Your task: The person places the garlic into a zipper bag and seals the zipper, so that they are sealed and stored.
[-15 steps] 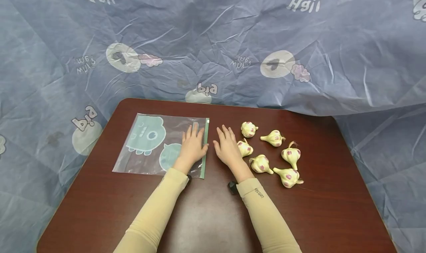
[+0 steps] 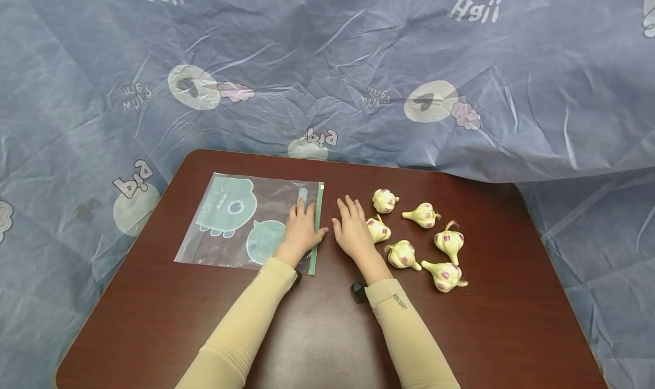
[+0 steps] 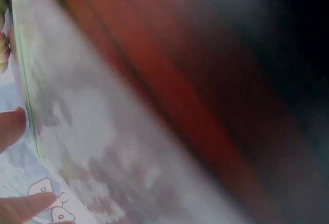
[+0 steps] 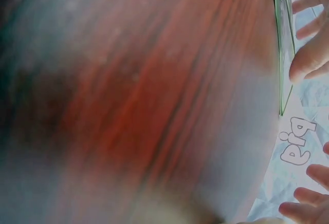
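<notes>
Shifted the left hand (image 2: 302, 231) slightly toward 4 o'clock over the plastic bag (image 2: 273, 198), reaching its thumb (image 2: 322, 232) farther past the green strip (image 2: 320, 198) at 3 o'clock.

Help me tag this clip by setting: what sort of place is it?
Probably a makeshift filming spot: a printed cloth hangs behind a table with garlic and a bag laid out.

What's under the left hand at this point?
Beneath the left hand is the plastic bag, including part of its green strip. Any print directly covered by the hand can't be seen.
</notes>
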{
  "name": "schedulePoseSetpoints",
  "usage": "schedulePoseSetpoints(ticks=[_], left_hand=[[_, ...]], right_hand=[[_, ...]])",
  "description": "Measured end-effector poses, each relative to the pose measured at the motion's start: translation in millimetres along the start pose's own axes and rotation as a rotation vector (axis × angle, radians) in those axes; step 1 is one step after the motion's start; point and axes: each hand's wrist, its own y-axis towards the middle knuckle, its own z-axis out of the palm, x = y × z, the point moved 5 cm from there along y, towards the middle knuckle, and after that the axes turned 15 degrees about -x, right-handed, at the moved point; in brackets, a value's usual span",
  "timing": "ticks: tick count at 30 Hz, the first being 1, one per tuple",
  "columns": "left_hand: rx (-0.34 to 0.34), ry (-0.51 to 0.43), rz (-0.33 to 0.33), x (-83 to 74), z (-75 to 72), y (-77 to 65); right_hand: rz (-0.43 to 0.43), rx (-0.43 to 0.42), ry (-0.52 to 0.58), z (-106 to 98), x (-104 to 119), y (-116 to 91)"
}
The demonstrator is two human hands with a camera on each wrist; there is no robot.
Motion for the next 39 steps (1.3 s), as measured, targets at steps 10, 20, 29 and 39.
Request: schedulePoseSetpoints(ticks=[10,20,29,39], left_hand=[[0.002,-0.065,-0.055,6.8,3.4,0.4],[-0.071,-0.263,-0.137,24.0,0.5,3.3],[-0.169,-0.351,-0.152,33.2,-6.4,2.6],[-0.205,-0.41,-0.185,42.0,-10.3,0.9]], right_hand=[[0.006,-0.011,0.008,0.8,1.8,-2.2],[-0.003,0.014,0.052,9.2,9.8,-4.2],[-0.049,0.005,0.064,18.8,20.7,-2.2],[-0.1,0.067,0.059,27.2,37.3,0.0]])
